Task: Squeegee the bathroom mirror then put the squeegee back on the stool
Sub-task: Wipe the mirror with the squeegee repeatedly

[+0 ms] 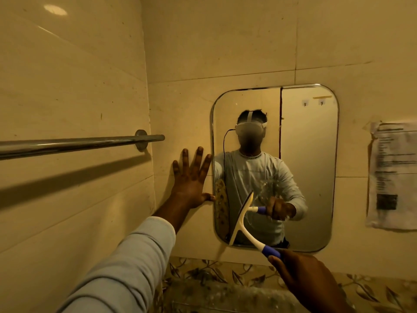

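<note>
A rounded rectangular mirror hangs on the beige tiled wall ahead. My right hand grips the blue handle of a white squeegee. The blade stands nearly upright against the glass in the mirror's lower left part. Water streaks show on the glass just right of the blade. My left hand lies flat on the wall with fingers spread, its thumb at the mirror's left edge. The stool is out of view.
A chrome towel bar juts from the left wall at hand height. A printed paper sheet is taped to the wall right of the mirror. A leaf-patterned tile band runs below the mirror.
</note>
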`<state>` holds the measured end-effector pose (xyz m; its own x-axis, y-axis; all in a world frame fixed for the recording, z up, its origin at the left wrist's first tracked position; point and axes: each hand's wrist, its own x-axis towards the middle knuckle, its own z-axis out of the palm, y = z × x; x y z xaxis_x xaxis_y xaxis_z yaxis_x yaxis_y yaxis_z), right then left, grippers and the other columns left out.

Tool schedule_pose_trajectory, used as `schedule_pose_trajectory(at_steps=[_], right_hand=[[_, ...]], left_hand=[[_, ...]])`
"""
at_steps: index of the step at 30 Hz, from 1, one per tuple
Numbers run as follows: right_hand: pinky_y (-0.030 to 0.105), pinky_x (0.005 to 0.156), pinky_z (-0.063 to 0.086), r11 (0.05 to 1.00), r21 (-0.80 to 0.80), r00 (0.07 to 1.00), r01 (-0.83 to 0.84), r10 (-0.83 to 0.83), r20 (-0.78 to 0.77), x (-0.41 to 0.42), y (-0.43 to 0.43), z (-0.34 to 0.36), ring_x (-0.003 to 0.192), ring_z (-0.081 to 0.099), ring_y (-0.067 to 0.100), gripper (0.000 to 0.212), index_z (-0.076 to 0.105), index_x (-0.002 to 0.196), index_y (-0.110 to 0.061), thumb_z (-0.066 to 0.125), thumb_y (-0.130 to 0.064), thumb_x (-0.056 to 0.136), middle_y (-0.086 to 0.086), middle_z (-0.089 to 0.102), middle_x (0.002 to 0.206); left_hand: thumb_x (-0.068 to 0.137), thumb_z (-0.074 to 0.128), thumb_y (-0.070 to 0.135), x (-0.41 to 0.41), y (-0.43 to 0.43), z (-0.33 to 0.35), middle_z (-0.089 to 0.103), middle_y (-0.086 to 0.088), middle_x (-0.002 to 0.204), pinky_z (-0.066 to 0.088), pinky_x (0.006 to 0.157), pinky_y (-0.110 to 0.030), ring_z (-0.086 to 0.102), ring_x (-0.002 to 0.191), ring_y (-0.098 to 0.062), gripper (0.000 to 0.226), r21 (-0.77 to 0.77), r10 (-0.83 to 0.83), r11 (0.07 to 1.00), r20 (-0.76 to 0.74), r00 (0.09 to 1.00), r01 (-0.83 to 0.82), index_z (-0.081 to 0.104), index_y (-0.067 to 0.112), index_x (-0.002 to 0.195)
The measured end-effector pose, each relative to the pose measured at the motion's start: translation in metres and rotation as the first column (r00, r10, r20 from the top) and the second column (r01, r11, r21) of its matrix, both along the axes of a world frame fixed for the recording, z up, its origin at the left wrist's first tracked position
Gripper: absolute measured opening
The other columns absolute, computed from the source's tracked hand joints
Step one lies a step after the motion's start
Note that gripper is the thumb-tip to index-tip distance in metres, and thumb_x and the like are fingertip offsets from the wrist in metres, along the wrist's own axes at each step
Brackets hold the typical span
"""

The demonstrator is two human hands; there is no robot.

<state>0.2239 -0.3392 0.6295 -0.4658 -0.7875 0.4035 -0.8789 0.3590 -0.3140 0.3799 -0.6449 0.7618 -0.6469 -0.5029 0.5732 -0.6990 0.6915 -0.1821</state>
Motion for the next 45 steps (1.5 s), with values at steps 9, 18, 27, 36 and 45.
schedule_pose_trajectory(at_steps=[9,18,27,36,45], right_hand=[[0.02,0.072,0.05,0.996,-0.008,0.982,-0.088,0.089,0.169,0.009,0.015,0.015,0.083,0.064,0.001,0.052,0.056,0.133,-0.047,0.037,-0.071,0.091,-0.02,0.071,0.095],[0.016,0.057,0.046,0.901,-0.406,0.942,-0.155,0.259,0.214,0.034,0.014,0.016,0.07,0.068,0.004,0.029,0.068,0.122,-0.034,0.058,-0.043,0.097,-0.022,0.07,0.079],[0.01,0.062,0.048,0.873,-0.487,0.937,-0.016,0.183,0.297,0.03,0.004,-0.002,0.078,0.067,-0.003,0.034,0.069,0.126,-0.034,0.065,-0.04,0.093,-0.022,0.07,0.077],[0.01,0.063,0.05,0.832,-0.53,0.901,0.166,0.09,0.424,0.018,0.027,-0.026,0.081,0.065,-0.011,0.066,0.048,0.105,-0.071,0.017,-0.105,0.057,-0.041,0.065,0.083],[0.016,0.057,0.052,0.604,-0.762,0.781,0.233,0.351,0.517,0.032,0.027,-0.007,0.064,0.068,0.009,0.029,0.072,0.11,-0.038,0.064,-0.054,0.086,-0.004,0.072,0.069]], left_hand=[[0.074,0.066,0.088,0.001,0.001,0.001,-0.053,-0.004,0.161,-0.007,0.121,-0.077,-0.046,0.146,-0.048,0.146,0.03,-0.012,0.999,0.0,1.0,0.012,-0.043,0.032,0.154],[0.073,0.067,0.087,0.002,0.003,0.002,-0.052,-0.003,0.161,-0.004,0.123,-0.076,-0.044,0.147,-0.048,0.146,0.036,-0.012,0.999,0.004,1.0,0.012,-0.04,0.032,0.156],[0.071,0.066,0.089,0.001,0.002,0.002,-0.05,-0.005,0.162,-0.006,0.122,-0.076,-0.044,0.147,-0.048,0.147,0.04,-0.011,0.999,0.005,1.0,0.011,-0.037,0.03,0.157],[0.071,0.062,0.092,0.002,0.003,0.003,-0.05,-0.007,0.162,-0.007,0.122,-0.076,-0.045,0.147,-0.048,0.146,0.046,-0.018,0.999,0.024,1.0,0.017,-0.034,0.028,0.159],[0.068,0.066,0.091,0.003,0.0,0.001,-0.041,-0.008,0.168,-0.008,0.118,-0.076,-0.041,0.15,-0.048,0.148,0.028,-0.029,0.999,0.023,0.999,0.029,-0.027,0.026,0.163]])
